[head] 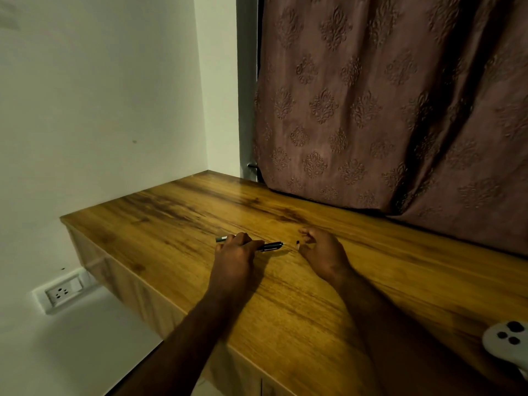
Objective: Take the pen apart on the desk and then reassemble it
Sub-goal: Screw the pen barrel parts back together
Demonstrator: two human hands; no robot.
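A dark pen (271, 246) with a grey end lies level just above the wooden desk (314, 295). My left hand (235, 252) is closed around its middle, so both ends stick out past the fingers. To the right, my right hand (321, 250) pinches a tiny dark piece (297, 243) between thumb and fingertip, a short gap away from the pen's tip. The middle of the pen is hidden under my left fingers.
A patterned brown curtain (385, 110) hangs along the desk's back edge. A white controller (508, 344) rests at the desk's right front. A wall socket (61, 292) sits low on the left wall, below the desk's left edge.
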